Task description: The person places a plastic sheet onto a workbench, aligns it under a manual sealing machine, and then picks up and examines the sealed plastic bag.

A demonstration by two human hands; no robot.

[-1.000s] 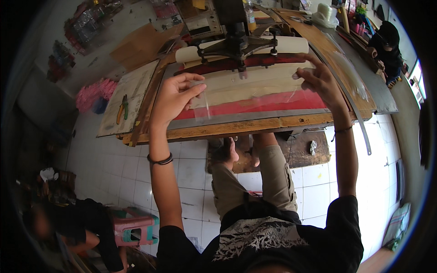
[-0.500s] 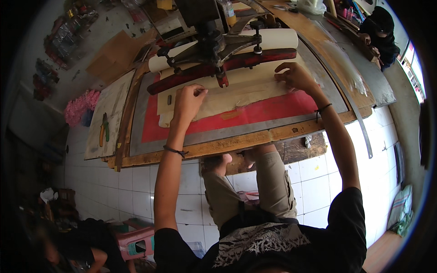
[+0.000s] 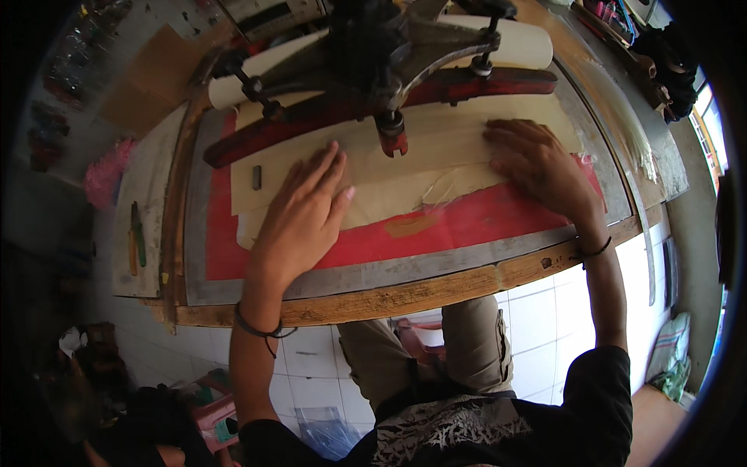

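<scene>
My left hand (image 3: 303, 210) lies with fingers stretched out on a tan sheet (image 3: 389, 183), holding nothing. On the sheet's right part rests my right hand (image 3: 545, 167), its fingers extended and empty too. Under the tan sheet is a red sheet (image 3: 482, 222), which shows along the near side and at the left. A small dark grey bar-shaped piece (image 3: 257, 177) sits on the tan sheet, left of my left hand. Above the far part of the sheet hangs a press-like metal frame (image 3: 443, 47) with a long curved red bar (image 3: 311, 117).
A cream roll (image 3: 521, 43) lies behind the red bar. The table has a worn wooden front edge (image 3: 405, 294). At left, pliers (image 3: 136, 239) with orange and green handles rest on a board. A long metal strip (image 3: 644, 226) overhangs at right. Other people are at far right and lower left.
Both hands have gone from curled fingers to stretched-out fingers laid on the tan sheet. The view has moved closer to the table.
</scene>
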